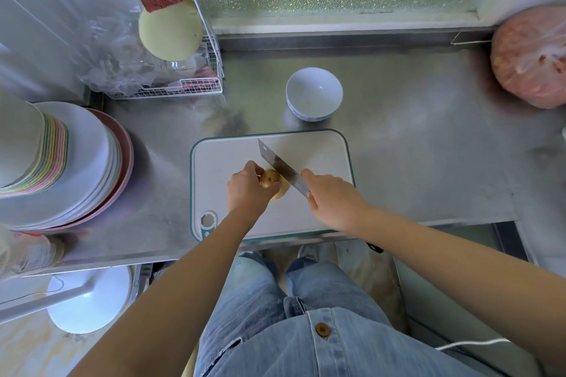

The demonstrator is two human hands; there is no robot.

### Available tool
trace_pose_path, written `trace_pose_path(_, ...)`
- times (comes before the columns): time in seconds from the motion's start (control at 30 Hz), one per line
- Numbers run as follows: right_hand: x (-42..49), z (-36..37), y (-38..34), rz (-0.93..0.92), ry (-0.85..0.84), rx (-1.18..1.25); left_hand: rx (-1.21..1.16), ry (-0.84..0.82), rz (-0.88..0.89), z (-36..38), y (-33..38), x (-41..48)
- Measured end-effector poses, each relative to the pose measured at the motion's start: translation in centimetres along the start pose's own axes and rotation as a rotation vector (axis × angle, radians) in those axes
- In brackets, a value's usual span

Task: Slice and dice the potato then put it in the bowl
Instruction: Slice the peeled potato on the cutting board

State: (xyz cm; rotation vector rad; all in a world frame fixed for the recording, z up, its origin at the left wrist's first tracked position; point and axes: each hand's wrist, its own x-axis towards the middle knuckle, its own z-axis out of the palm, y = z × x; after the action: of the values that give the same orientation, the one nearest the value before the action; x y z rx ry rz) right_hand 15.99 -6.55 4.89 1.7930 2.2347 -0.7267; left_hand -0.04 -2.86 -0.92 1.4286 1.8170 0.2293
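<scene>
The steel counter [413, 147] filled the view, and all items stood on it. A stack of plates [76, 168] occupied the 9 o'clock edge of the view. A bagged pink mass [533, 58] sat at 2 o'clock, against the back wall.

The cutting board [220, 156] (white, with a green border) lay flat at the centre, its near edge reaching the counter's front edge. The bowl [314, 93] stood upright at 12 o'clock from the board, just beyond the far edge and not touching it. Its interior held nothing visible.

The knife [281, 167] lay across the board's middle, tip toward 11 o'clock, heel toward 5 o'clock. The right hand [332, 196] was closed around the handle, which it hid, with the forefinger extended onto the blade. The left hand [246, 190] was curled around the potato [271, 177] from its 9 o'clock side, fingers over the top.

The potato rested on the board near the centre. The blade edge met it on the 3 o'clock side. A paler yellow portion showed at its 5 o'clock side, below the blade.
</scene>
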Motion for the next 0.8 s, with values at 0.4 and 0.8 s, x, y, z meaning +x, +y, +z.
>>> trace_pose_path(0.4, 1.7, 3.8, 0.3, 0.046, -0.008, 0.034, -0.002, 0.022, 0.019, -0.1, 0.0, -0.2)
trace_pose_path(0.8, 1.1, -0.8, 0.8, -0.027, 0.004, 0.029, -0.002, 0.007, -0.001, -0.1, 0.1, -0.2)
